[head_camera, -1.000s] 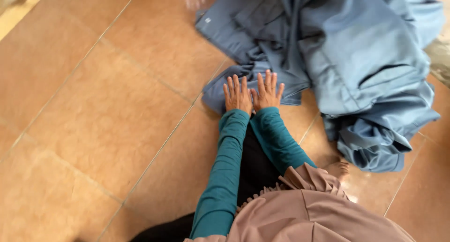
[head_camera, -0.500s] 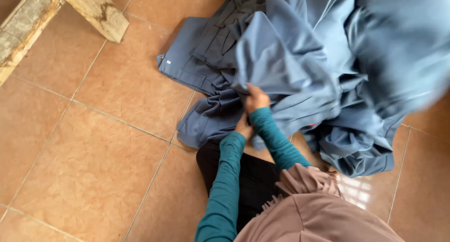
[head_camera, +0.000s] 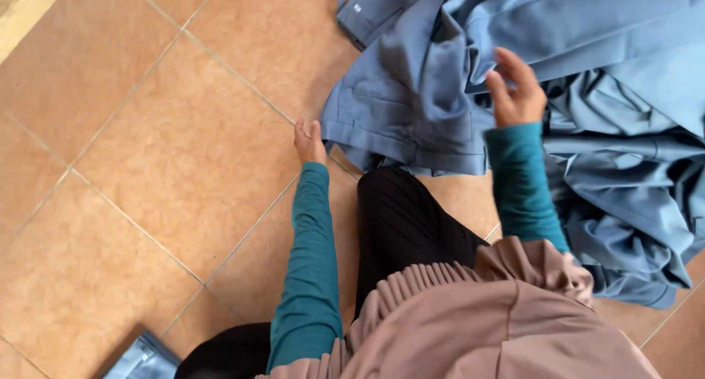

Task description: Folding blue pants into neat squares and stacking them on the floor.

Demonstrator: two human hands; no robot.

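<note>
A heap of blue-grey garments [head_camera: 587, 107] lies on the tiled floor in front of me. One piece, a pair of blue trousers [head_camera: 400, 107], is spread toward the left with its waistband near my knee. My left hand [head_camera: 308, 141] grips the lower left corner of that piece against the floor. My right hand [head_camera: 516, 87] is raised above the cloth, fingers apart and curled, holding nothing. Both arms wear teal sleeves.
The floor is orange-brown tile [head_camera: 169, 151] with pale grout lines. My black-clad knee [head_camera: 404, 217] and dusty-pink top [head_camera: 477, 320] fill the bottom. Another bit of blue cloth [head_camera: 139, 358] shows at the lower left edge. A pale wooden strip [head_camera: 22, 4] crosses the top left corner.
My hands, pressed together on the cloth a second ago, have parted. The left went to the garment's corner and the right rose free of the fabric. The view shifted.
</note>
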